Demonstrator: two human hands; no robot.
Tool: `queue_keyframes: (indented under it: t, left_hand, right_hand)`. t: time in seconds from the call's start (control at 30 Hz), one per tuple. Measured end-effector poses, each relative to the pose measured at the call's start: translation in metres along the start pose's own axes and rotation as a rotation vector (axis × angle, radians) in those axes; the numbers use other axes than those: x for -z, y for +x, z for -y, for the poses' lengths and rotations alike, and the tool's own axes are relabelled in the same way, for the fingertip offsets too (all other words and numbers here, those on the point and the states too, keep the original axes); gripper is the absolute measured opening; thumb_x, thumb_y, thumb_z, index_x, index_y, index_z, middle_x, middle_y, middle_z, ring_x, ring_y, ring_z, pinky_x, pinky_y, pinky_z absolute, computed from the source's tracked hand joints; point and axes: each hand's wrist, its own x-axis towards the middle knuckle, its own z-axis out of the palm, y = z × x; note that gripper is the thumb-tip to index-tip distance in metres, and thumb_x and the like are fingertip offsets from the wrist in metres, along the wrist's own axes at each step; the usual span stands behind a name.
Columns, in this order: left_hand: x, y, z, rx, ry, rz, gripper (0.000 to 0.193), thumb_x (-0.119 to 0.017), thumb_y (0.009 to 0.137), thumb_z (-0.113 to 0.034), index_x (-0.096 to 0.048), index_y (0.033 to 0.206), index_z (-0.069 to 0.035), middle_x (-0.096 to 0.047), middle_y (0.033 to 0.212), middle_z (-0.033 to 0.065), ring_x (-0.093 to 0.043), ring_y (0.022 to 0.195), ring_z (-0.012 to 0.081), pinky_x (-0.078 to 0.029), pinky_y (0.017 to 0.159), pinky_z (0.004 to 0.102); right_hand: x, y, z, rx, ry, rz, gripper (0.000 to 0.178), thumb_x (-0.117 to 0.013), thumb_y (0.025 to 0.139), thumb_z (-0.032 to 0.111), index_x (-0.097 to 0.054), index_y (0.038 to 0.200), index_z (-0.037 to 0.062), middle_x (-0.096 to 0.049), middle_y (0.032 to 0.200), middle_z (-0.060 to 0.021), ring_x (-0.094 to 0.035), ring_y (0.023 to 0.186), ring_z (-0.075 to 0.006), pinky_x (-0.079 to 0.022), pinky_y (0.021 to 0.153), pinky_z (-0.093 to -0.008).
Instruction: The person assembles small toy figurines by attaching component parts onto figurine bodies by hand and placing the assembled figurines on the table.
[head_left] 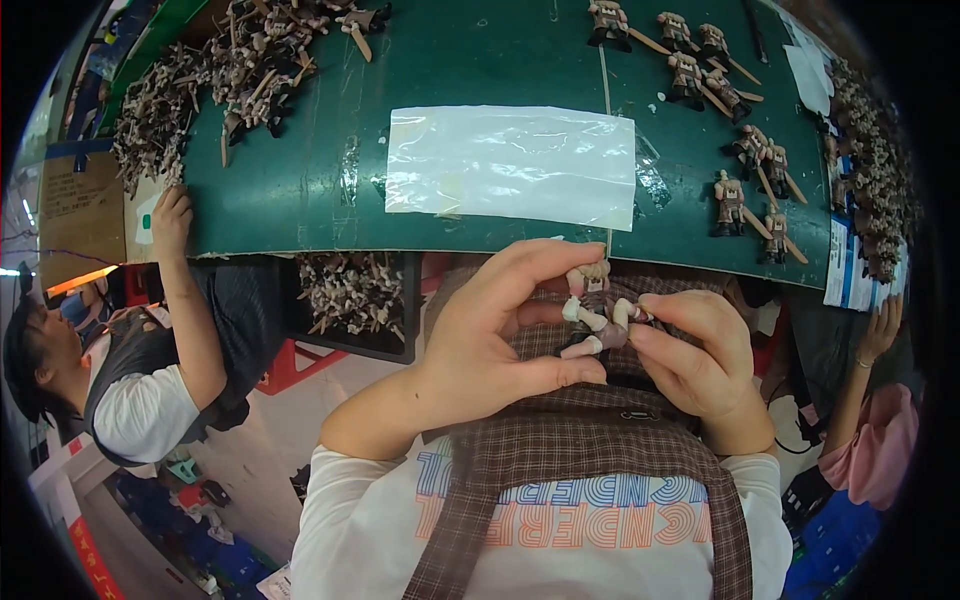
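Between my two hands, just in front of the table's near edge, is a small toy figure (604, 332) with tan limbs and brownish-mauve parts. My left hand (500, 325) curves around its left side, the index finger over the top and the thumb below. From the other side my right hand (700, 350) pinches a part of it between thumb and index finger. Some of the figure is hidden behind the fingers. Beyond my hands, a white sheet (510, 165) under clear film is fixed on the green table (490, 60).
Piles of similar figures (250, 60) lie at the far left, with several standing or lying figures (728, 200) at right. A dark crate (355, 295) of figures sits below the table edge. A co-worker's hand (172, 220) rests at left; another person's hand (880, 330) is at right.
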Motion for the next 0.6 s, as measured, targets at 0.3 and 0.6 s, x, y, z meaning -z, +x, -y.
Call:
queue_keyframes:
  t: [0.3,0.6]
  left_hand:
    - [-0.003,0.008,0.015,-0.168,-0.283,-0.066,0.037,-0.067,0.084,0.006,-0.061,0.12,0.004,-0.065,0.106,0.0095,-0.067,0.089,0.0131,-0.055,0.08,0.0242]
    - [0.0,0.007,0.035,-0.278,-0.608,-0.299,0.034,-0.056,0.093,0.005,-0.055,0.127,0.005,-0.062,0.11,0.0114,-0.063,0.096,0.0156,-0.055,0.082,0.026]
  right_hand:
    - [0.001,-0.017,0.01,-0.041,-0.13,-0.018,0.028,-0.069,0.079,-0.013,-0.065,0.104,-0.0017,-0.062,0.107,-0.023,-0.065,0.094,-0.0347,-0.055,0.081,-0.0402]
    - [-0.022,0.024,-0.005,0.014,-0.144,0.029,0.025,-0.066,0.084,-0.012,-0.064,0.108,-0.0055,-0.063,0.11,-0.02,-0.065,0.096,-0.0315,-0.054,0.084,-0.0365]
